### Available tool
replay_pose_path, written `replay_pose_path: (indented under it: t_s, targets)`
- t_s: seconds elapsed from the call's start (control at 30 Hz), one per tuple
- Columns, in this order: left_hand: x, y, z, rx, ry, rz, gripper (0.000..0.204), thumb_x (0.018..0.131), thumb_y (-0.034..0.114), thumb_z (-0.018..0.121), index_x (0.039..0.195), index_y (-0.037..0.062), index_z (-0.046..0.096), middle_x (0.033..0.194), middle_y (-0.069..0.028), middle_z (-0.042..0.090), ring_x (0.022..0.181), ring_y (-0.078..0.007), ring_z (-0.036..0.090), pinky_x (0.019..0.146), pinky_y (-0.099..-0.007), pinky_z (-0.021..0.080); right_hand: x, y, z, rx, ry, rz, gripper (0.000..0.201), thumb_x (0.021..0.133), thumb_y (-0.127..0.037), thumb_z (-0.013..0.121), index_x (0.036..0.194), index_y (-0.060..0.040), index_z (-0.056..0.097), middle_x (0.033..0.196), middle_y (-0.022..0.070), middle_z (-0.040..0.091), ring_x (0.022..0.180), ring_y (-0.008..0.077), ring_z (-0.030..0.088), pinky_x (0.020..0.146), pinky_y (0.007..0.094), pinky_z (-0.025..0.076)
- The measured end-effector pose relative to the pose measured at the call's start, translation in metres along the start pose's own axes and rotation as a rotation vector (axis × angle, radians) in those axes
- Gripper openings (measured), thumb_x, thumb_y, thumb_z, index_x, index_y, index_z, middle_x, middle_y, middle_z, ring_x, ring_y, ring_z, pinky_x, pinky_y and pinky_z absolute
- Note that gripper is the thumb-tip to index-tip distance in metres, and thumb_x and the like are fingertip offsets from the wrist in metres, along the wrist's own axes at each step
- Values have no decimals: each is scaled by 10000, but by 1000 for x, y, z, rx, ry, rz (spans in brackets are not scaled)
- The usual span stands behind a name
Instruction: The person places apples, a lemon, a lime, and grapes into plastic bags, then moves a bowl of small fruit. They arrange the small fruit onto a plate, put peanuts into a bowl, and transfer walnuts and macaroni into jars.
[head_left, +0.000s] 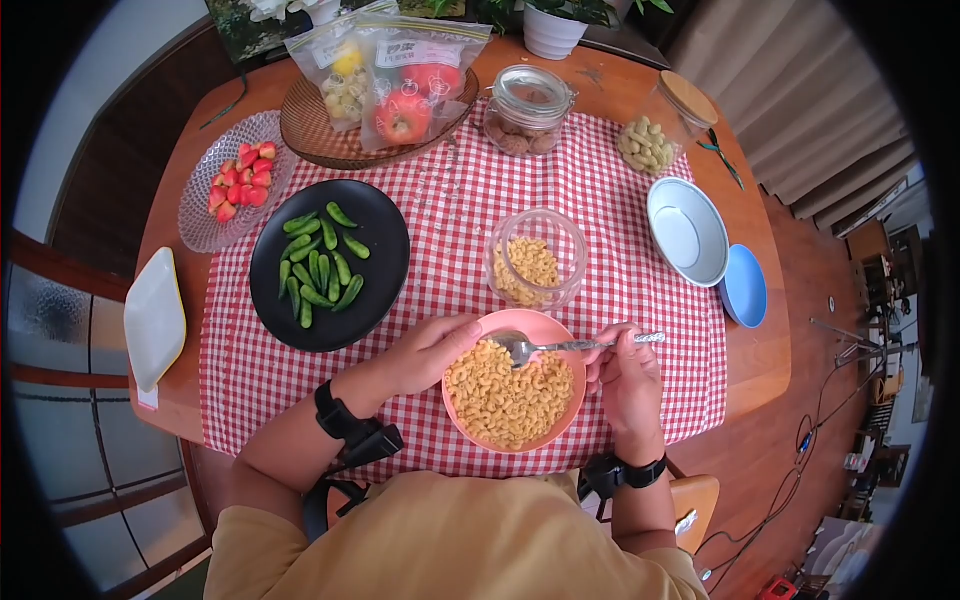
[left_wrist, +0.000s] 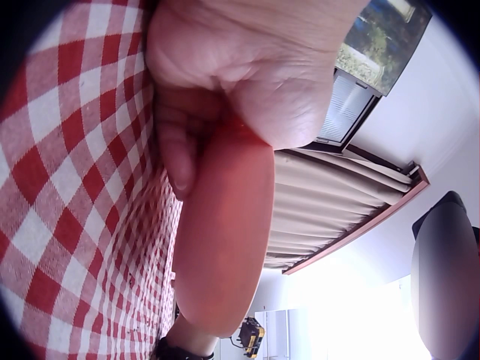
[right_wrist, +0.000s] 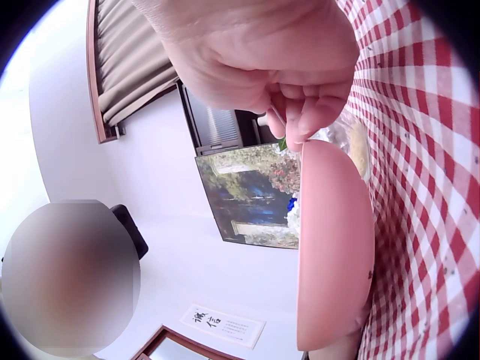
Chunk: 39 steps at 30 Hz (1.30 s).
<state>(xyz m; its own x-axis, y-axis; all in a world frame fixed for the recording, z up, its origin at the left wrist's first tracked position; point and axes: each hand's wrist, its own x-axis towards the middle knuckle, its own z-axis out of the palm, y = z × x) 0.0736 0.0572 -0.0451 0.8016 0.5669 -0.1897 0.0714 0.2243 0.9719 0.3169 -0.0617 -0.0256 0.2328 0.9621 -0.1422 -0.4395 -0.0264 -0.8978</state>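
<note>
A pink bowl (head_left: 541,324) full of elbow macaroni (head_left: 510,405) sits on the checked cloth, close to the person's body. The left hand (head_left: 430,352) grips the bowl's left side, thumb at the rim; in the left wrist view its fingers lie along the outside of the bowl (left_wrist: 225,232). Between thumb and fingers, the right hand (head_left: 627,385) pinches the handle of a metal spoon (head_left: 575,346). The spoon's head rests over the macaroni near the far rim. Just beyond the bowl stands a clear jar (head_left: 570,255), lidless, with macaroni inside.
Left lie a black plate (head_left: 375,235) of small cucumbers, a glass dish (head_left: 200,225) of cut red fruit and a white tray (head_left: 155,320). Behind are bagged produce (head_left: 405,115) and a clip-top jar (head_left: 525,110). Right stand a peanut jar (head_left: 650,140), a white bowl (head_left: 688,230) and a blue bowl (head_left: 745,285).
</note>
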Motion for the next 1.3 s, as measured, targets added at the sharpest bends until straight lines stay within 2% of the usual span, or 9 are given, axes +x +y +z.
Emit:
replay_pose_path:
  t_s: [0.27, 0.47, 0.6, 0.7, 0.83, 1.0, 1.17, 1.27, 1.3]
  targets:
    - [1, -3, -2, -31, -15, 0, 454, 1031, 355, 357, 1163, -25, 568, 1005, -68, 642, 918, -107, 589, 812, -271, 470, 1, -7, 1, 90, 95, 14, 289, 1033, -295, 375, 934, -77, 538, 744, 51, 620, 598, 95, 543, 526, 214, 442]
    - [0, 0, 1, -48, 14, -10, 455, 1030, 360, 361, 1155, -25, 569, 1008, -71, 644, 918, -111, 594, 816, -275, 474, 3, -22, 1, 137, 132, -58, 287, 1033, -291, 375, 918, -80, 531, 718, 61, 610, 577, 107, 543, 503, 215, 439]
    - [0, -3, -1, -48, 1, -24, 459, 1029, 360, 363, 1170, -27, 564, 1018, -77, 645, 930, -120, 599, 824, -277, 475, 10, -38, 1, 150, 170, -180, 290, 1034, -298, 375, 919, -78, 525, 706, 70, 615, 568, 111, 549, 500, 205, 436]
    - [0, -1, -1, -34, -9, -38, 460, 1028, 360, 364, 1171, -27, 566, 1022, -82, 648, 939, -126, 602, 830, -279, 476, 16, -46, 5, 94, 211, -338, 292, 1033, -309, 380, 925, -75, 518, 736, 76, 624, 589, 105, 553, 523, 210, 439]
    - [0, 2, 0, -20, 2, -34, 456, 1028, 357, 363, 1163, -27, 569, 1022, -85, 650, 941, -128, 604, 831, -284, 478, 24, -45, 9, 9, 213, -431, 290, 1030, -301, 393, 971, -52, 529, 796, 93, 635, 622, 111, 566, 552, 220, 462]
    - [-1, 0, -1, -11, -5, -40, 452, 1029, 351, 360, 1165, -26, 569, 1023, -85, 650, 943, -127, 603, 835, -288, 477, 17, -38, 14, -468, 173, -574, 314, 1025, -284, 402, 1041, -3, 541, 886, 123, 639, 690, 137, 601, 600, 255, 510]
    - [-1, 1, 0, -6, 10, -30, 452, 1030, 354, 358, 1158, -23, 571, 1019, -82, 646, 937, -124, 598, 838, -289, 473, 4, -46, 7, -431, 239, -620, 322, 1025, -288, 399, 1016, 2, 539, 879, 124, 631, 697, 147, 607, 588, 257, 506]
    - [-1, -1, 0, -26, 5, -15, 451, 1030, 355, 359, 1155, -22, 571, 1014, -78, 647, 933, -122, 599, 834, -285, 473, -8, -51, -1, -360, 172, -612, 321, 1024, -288, 398, 998, 1, 535, 840, 115, 624, 694, 158, 606, 595, 261, 498]
    - [-1, 0, 1, -28, 3, -19, 451, 1030, 355, 359, 1155, -22, 571, 1014, -78, 647, 933, -122, 599, 834, -285, 473, -12, -53, -1, -450, 118, -622, 319, 1025, -288, 395, 989, -2, 531, 820, 108, 621, 691, 160, 604, 598, 264, 493]
